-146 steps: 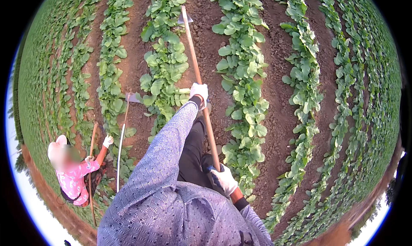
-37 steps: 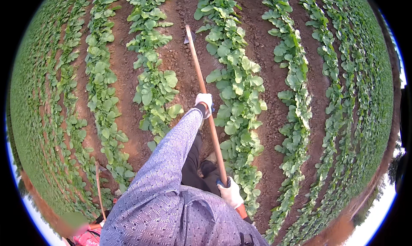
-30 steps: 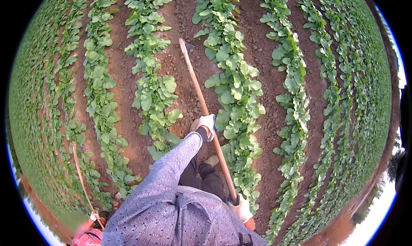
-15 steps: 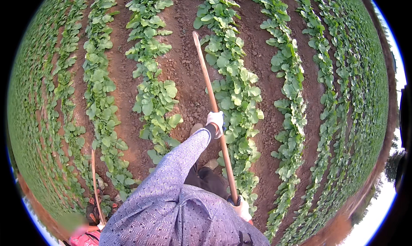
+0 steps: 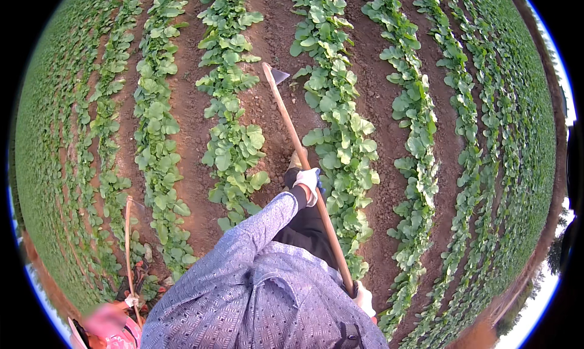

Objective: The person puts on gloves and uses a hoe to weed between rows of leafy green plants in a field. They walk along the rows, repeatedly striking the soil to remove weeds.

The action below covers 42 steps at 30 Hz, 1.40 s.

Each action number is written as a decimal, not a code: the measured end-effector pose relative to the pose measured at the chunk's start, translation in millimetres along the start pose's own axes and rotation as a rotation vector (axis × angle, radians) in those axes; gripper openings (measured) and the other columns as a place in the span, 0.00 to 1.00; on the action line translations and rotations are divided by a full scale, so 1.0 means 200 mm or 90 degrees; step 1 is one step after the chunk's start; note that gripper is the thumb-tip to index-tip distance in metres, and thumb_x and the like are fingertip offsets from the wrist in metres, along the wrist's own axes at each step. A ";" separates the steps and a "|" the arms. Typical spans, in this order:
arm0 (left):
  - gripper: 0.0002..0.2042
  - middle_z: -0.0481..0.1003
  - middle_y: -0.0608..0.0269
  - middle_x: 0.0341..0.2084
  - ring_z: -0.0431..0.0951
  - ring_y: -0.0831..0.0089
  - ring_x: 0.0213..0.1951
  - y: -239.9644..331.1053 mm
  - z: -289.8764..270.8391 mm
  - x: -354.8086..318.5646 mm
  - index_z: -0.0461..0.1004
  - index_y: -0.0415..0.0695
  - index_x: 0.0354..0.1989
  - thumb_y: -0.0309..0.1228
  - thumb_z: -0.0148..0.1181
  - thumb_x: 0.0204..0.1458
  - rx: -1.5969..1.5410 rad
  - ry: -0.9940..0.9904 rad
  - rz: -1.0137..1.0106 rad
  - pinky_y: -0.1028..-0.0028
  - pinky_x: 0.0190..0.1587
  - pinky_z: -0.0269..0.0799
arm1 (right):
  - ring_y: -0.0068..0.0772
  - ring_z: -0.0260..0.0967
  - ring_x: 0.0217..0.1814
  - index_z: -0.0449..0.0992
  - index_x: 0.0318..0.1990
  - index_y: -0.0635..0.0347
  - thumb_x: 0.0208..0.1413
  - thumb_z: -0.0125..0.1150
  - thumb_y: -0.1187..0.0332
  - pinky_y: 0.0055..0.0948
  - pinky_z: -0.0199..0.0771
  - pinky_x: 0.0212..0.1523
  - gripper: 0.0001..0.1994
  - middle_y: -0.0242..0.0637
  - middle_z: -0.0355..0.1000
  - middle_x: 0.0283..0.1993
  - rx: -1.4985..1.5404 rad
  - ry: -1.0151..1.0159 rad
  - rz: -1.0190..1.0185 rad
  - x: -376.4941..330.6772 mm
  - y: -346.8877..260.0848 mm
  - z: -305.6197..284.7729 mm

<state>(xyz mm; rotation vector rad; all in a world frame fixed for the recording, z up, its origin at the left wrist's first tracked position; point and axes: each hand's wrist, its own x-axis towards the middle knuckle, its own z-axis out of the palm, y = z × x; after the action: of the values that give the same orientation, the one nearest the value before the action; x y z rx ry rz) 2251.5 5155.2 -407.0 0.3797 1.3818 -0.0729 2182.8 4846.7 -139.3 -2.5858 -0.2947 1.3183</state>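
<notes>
A hoe [image 5: 285,113] with a long wooden handle slants across the middle of the view. Its grey triangular blade [image 5: 279,76] shows at the far end, over the bare furrow between two crop rows. My left hand [image 5: 308,184], in a white glove with blue on its palm side, is closed round the handle about midway. Closer to my body, my white-gloved right hand [image 5: 364,300] grips the near end of the handle; part of it is hidden behind the wood. Leafy green plants [image 5: 340,143] stand just right of the handle.
Another leafy row [image 5: 234,145] runs left of the furrow, and more rows curve away on both sides. At the lower left, a person in pink [image 5: 106,324] holds a second hoe [image 5: 128,245]. My shoe [image 5: 295,160] is in the furrow below the handle.
The hoe's far end has swung left and nearer, and its blade has come into sight. My right hand has shifted right; the other person's hoe has tilted left.
</notes>
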 end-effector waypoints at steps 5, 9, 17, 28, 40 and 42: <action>0.14 0.64 0.68 0.12 0.65 0.71 0.12 0.59 0.12 0.16 0.64 0.48 0.24 0.38 0.57 0.58 0.013 -0.042 0.128 0.68 0.16 0.69 | 0.57 0.76 0.36 0.71 0.48 0.61 0.53 0.64 0.61 0.46 0.76 0.38 0.19 0.55 0.76 0.32 0.020 0.059 -0.086 0.57 -0.48 0.05; 0.14 0.64 0.68 0.13 0.67 0.71 0.13 0.94 0.17 0.32 0.64 0.48 0.23 0.37 0.58 0.58 0.085 0.043 0.172 0.66 0.15 0.68 | 0.59 0.75 0.37 0.68 0.48 0.63 0.56 0.61 0.60 0.49 0.74 0.40 0.18 0.55 0.76 0.33 -0.039 0.031 -0.111 0.94 -0.87 0.00; 0.14 0.66 0.63 0.14 0.69 0.64 0.14 0.31 0.17 0.33 0.67 0.47 0.24 0.40 0.58 0.58 0.180 0.074 -0.059 0.60 0.18 0.70 | 0.59 0.76 0.37 0.68 0.46 0.62 0.51 0.66 0.56 0.48 0.75 0.38 0.23 0.56 0.76 0.32 -0.040 -0.139 0.086 0.66 -0.54 -0.21; 0.10 0.70 0.61 0.20 0.75 0.64 0.22 1.12 0.33 0.39 0.71 0.43 0.32 0.37 0.60 0.57 0.090 -0.034 -0.057 0.61 0.26 0.76 | 0.55 0.77 0.39 0.72 0.49 0.63 0.48 0.69 0.57 0.42 0.76 0.41 0.25 0.53 0.77 0.34 0.016 -0.110 0.017 0.84 -1.13 -0.79; 0.15 0.62 0.66 0.12 0.65 0.66 0.13 1.33 0.35 0.84 0.64 0.49 0.21 0.39 0.56 0.59 0.015 0.067 -0.183 0.62 0.18 0.69 | 0.59 0.75 0.39 0.68 0.55 0.53 0.56 0.56 0.59 0.49 0.72 0.41 0.20 0.56 0.76 0.35 -0.147 -0.219 0.183 0.84 -0.89 -0.58; 0.16 0.61 0.67 0.11 0.65 0.67 0.13 1.56 0.47 0.71 0.64 0.49 0.21 0.39 0.55 0.59 0.129 0.121 -0.165 0.63 0.17 0.69 | 0.59 0.75 0.39 0.68 0.55 0.54 0.56 0.57 0.59 0.48 0.72 0.40 0.21 0.55 0.76 0.35 -0.077 -0.212 0.193 0.90 -0.98 -0.51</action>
<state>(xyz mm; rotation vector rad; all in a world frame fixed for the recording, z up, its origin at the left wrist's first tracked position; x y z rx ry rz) 2452.0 5444.4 -463.5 0.3808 1.6121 -0.4010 2354.8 5072.4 -163.6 -2.5742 -0.0349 1.8965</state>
